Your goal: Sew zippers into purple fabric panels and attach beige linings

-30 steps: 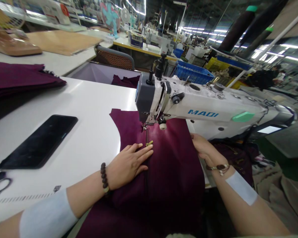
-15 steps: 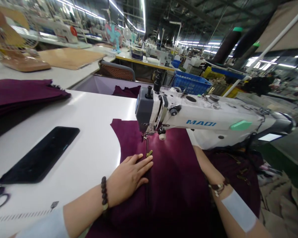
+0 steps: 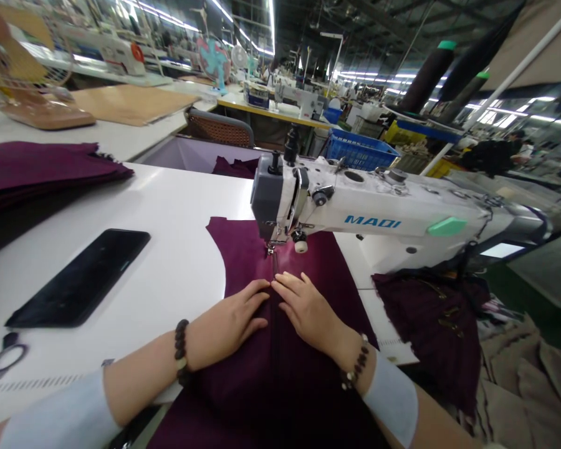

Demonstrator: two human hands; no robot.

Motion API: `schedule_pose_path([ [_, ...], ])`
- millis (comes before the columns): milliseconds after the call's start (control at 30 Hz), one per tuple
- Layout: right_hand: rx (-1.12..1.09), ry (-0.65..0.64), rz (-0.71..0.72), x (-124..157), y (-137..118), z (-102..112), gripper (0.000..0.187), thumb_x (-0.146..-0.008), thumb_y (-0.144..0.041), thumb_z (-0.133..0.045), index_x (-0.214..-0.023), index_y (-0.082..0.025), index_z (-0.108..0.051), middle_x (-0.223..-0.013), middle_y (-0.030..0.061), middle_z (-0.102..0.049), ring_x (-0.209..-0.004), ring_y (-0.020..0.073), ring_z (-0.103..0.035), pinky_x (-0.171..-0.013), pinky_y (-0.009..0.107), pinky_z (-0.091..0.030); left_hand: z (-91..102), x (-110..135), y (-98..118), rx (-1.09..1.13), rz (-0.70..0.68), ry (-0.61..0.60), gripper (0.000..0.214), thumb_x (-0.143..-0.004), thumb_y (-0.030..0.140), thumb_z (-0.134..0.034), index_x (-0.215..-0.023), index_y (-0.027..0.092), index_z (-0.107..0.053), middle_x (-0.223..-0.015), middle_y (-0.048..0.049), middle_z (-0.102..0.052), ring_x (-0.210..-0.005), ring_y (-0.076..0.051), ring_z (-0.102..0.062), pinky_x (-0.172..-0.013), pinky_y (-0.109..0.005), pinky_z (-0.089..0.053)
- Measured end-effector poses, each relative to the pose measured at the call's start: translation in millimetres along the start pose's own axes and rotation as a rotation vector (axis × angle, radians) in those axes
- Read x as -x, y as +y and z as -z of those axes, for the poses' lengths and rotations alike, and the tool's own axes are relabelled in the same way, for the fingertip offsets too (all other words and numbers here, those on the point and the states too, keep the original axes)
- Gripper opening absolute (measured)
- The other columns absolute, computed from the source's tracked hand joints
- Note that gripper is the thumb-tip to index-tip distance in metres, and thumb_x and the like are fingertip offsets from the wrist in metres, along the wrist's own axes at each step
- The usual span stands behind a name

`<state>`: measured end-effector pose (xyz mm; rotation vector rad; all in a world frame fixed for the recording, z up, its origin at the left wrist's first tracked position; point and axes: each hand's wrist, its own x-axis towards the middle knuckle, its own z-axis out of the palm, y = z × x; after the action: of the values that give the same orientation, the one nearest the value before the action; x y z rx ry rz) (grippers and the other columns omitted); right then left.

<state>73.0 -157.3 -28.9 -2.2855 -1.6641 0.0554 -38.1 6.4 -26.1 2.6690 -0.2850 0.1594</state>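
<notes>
1. Your left hand (image 3: 229, 327) lies palm down on the purple cloth (image 3: 303, 386). Fingers stretched out and apart, thumb set off from the rest, tips just beside the zip (image 3: 274, 324).
2. Your right hand (image 3: 313, 315) rests on the same cloth from the other side. Fingers a little apart, reaching toward the zip; its leading tips almost meet those of your left.
3. Cloth: spread on the white table (image 3: 177, 199), far part under the machine (image 3: 374, 218), near part falling toward you. Zip runs lengthwise between your hands, up to the foot (image 3: 270, 249).
4. Wrists: dark beads (image 3: 181, 349) on the left, a bracelet (image 3: 358, 365) on the right. Pale blue bands around both forearms.
5. Table, left: black phone (image 3: 81, 277) lying flat and slantwise, well apart from your left hand; a ring (image 3: 8, 357) at its near end.
6. Farther left: a purple stack (image 3: 42, 168), frayed at one edge.
7. Right of the table: purple pieces (image 3: 430, 330) with brass-coloured bits, hanging near beige cloth (image 3: 518, 380).
8. Behind the machine: a blue crate (image 3: 359, 149).
</notes>
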Motion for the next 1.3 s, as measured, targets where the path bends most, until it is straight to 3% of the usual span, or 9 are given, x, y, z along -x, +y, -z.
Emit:
schedule_pose_path([
  [133,-0.055,0.031,-0.002,3.8,9.7,-0.9,0.040,-0.089,-0.015,-0.041,-0.129,-0.011,-0.044,-0.131,0.0105,-0.047,-0.124,0.0189,-0.039,-0.108,0.045,-0.029,5.2,0.7,0.6,0.060,-0.001,-0.043,0.027,-0.090,0.020,-0.047,-0.116,0.012,-0.049,-0.133,-0.0135,-0.041,-0.116,-0.022,-0.051,-0.098,-0.035,-0.045],
  [300,-0.081,0.060,0.028,3.1,11.1,0.0,0.037,-0.088,-0.014,-0.044,-0.124,-0.011,-0.050,-0.125,0.0109,-0.051,-0.118,0.0196,-0.043,-0.107,0.046,-0.030,1.0,1.3,2.3,0.050,0.005,-0.012,0.033,-0.089,0.019,-0.050,-0.120,0.012,-0.048,-0.134,-0.0134,-0.040,-0.115,-0.019,-0.051,-0.099,-0.032,-0.044],
  [367,-0.079,0.079,0.039,2.6,11.4,-1.4,0.036,-0.087,-0.014,-0.046,-0.122,-0.011,-0.052,-0.121,0.0109,-0.052,-0.115,0.0200,-0.045,-0.106,0.046,-0.031,-3.4,2.0,2.2,-0.014,-0.013,0.012,0.034,-0.089,0.020,-0.050,-0.121,0.010,-0.048,-0.134,-0.0143,-0.042,-0.117,-0.020,-0.050,-0.099,-0.032,-0.044],
  [533,-0.045,0.100,0.045,3.3,13.2,-3.8,0.036,-0.087,-0.013,-0.046,-0.122,-0.011,-0.052,-0.117,0.0115,-0.053,-0.113,0.0211,-0.046,-0.105,0.046,-0.033,-14.7,2.2,4.2,-0.297,-0.123,0.069,0.041,-0.086,0.024,-0.055,-0.120,0.002,-0.050,-0.126,-0.0198,-0.051,-0.119,-0.030,-0.048,-0.101,-0.046,-0.040],
  [700,-0.032,0.040,0.034,4.1,11.9,-0.2,0.036,-0.087,-0.014,-0.044,-0.122,-0.010,-0.051,-0.120,0.0118,-0.054,-0.116,0.0215,-0.045,-0.106,0.048,-0.032,-19.9,0.7,9.2,-0.396,-0.161,0.080,0.042,-0.083,0.025,-0.059,-0.118,0.002,-0.053,-0.124,-0.0205,-0.053,-0.117,-0.031,-0.049,-0.098,-0.045,-0.043],
  [833,-0.016,-0.004,-0.006,5.5,6.9,2.3,0.039,-0.087,-0.014,-0.044,-0.126,-0.010,-0.048,-0.125,0.0123,-0.051,-0.121,0.0213,-0.042,-0.107,0.049,-0.030,-19.8,1.1,9.7,-0.413,-0.168,0.085,0.044,-0.082,0.025,-0.061,-0.118,0.001,-0.053,-0.125,-0.0212,-0.052,-0.117,-0.031,-0.049,-0.098,-0.044,-0.044],
  [1300,-0.006,0.036,-0.009,4.9,8.0,-2.3,0.037,-0.089,-0.015,-0.042,-0.124,-0.008,-0.049,-0.123,0.0126,-0.052,-0.121,0.0219,-0.042,-0.107,0.048,-0.030,-26.0,0.6,1.9,-0.329,-0.135,0.110,0.041,-0.089,0.027,-0.049,-0.120,0.001,-0.050,-0.129,-0.0203,-0.049,-0.122,-0.029,-0.044,-0.102,-0.043,-0.040],
])
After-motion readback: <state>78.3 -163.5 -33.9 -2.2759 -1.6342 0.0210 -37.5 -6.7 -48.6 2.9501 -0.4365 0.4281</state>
